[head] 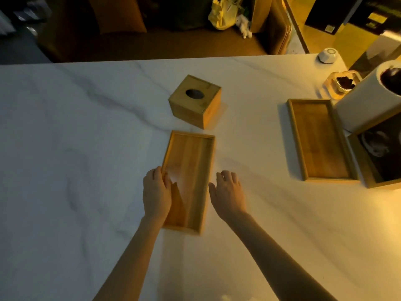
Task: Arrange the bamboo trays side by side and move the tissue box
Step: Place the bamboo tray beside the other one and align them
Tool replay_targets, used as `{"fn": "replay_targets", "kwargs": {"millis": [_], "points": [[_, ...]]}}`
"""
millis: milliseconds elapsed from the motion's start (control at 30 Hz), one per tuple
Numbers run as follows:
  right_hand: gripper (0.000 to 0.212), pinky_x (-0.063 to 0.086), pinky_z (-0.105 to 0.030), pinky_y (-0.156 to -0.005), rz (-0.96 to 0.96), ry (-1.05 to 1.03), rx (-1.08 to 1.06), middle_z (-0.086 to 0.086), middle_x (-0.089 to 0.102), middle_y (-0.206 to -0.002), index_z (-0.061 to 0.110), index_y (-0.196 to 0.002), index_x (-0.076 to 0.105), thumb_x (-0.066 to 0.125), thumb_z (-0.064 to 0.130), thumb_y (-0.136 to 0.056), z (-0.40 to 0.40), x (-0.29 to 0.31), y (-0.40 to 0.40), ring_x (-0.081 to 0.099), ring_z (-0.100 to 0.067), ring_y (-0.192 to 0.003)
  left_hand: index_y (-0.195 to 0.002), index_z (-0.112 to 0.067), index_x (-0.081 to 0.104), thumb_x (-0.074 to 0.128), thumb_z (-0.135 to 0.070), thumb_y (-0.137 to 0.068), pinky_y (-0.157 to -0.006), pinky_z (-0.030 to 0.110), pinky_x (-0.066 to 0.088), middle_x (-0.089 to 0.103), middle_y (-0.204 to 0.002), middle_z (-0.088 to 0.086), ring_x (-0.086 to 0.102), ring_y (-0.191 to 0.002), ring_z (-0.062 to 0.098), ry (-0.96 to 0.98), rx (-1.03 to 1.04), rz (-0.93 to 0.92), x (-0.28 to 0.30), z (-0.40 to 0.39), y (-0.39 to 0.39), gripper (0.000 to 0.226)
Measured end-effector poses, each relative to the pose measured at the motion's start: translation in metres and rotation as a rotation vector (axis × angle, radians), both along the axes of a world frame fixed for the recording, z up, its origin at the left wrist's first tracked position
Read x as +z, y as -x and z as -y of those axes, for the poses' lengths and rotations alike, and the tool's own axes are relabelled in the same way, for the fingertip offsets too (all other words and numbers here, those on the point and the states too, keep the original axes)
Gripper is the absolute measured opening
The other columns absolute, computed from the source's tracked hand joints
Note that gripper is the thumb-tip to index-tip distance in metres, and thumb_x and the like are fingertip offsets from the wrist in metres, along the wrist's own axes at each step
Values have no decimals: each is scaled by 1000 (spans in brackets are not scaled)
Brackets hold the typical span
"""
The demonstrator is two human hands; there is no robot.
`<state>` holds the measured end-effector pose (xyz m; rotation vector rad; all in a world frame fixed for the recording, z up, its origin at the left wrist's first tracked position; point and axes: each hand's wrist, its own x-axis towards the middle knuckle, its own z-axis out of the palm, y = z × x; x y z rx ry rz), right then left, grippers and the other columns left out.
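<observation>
Nearest the front edge of the white marble tabletop (65, 148), the left hand (156, 193) is resting against the left rim of a bamboo tray (191, 170), fingers curling over it without closing. The right hand (227, 192) is lying open, fingers spread, just beside the tray's right rim. Just beyond this tray, toward the far edge, the wooden tissue box (195, 102) is sitting upright. A second bamboo tray (319, 140) is lying well apart near the right edge, beside a white paper roll (366, 101).
</observation>
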<state>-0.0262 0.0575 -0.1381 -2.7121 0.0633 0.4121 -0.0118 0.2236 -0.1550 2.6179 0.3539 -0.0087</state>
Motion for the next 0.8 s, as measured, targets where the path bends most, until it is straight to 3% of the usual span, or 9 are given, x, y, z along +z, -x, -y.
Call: {"fn": "replay_targets", "kwargs": {"millis": [133, 267, 367, 500, 600, 667, 800], "points": [[56, 18, -38, -115, -106, -6, -37, -9, 25, -151, 6, -141, 21, 31, 38, -96, -18, -18, 15, 17, -26, -140, -132, 1, 34, 47, -20, -90, -106, 45, 37, 42, -139, 22, 37, -131, 35, -104, -79, -80, -25, -19, 12, 48], [59, 5, -39, -117, -172, -32, -50, -6, 8, -157, 11, -145, 8, 28, 38, -97, -29, -22, 27, 2, -25, -144, -125, 2, 44, 51, -15, -88, -101, 47, 42, 49, -132, 24, 45, -124, 37, -90, -66, -79, -30, -25, 20, 41], [60, 7, -39, -117, -165, -62, -63, -4, 8, -157, 13, -145, 8, 37, 31, -96, -34, -23, 31, 4, -25, -143, -116, 2, 53, 51, -8, -87, -90, 45, 48, 57, -118, 24, 52, -111, 38, -41, -62, -64, -28, -29, 20, 30], [59, 11, -36, -116, -134, -148, -158, -2, 16, -155, 15, -144, 16, 43, 23, -93, -35, -27, 28, 10, -23, -141, -118, 1, 54, 50, -5, -87, -89, 35, 45, 55, -114, 24, 55, -103, 35, 147, -54, -100, -19, -36, 10, 31], [56, 15, -35, -115, -129, -208, -184, -2, 22, -153, 16, -143, 22, 44, 19, -92, -33, -25, 28, 15, -24, -138, -117, 1, 55, 51, -5, -87, -78, 28, 44, 61, -103, 25, 59, -91, 33, 199, -73, -106, -11, -39, 9, 31], [54, 20, -35, -114, -145, -245, -194, -3, 27, -151, 17, -142, 26, 45, 18, -92, -29, -22, 28, 20, -25, -136, -120, -1, 54, 51, -7, -88, -75, 29, 45, 66, -95, 24, 61, -85, 31, 224, -73, -101, -8, -38, 11, 33], [46, 37, -39, -106, -193, -304, -221, -3, 41, -139, 19, -136, 36, 48, 20, -91, -14, -17, 30, 39, -24, -125, -122, -4, 52, 52, -7, -87, -78, 29, 46, 68, -99, 23, 62, -85, 28, 306, -26, -116, -4, -31, 18, 35]]}}
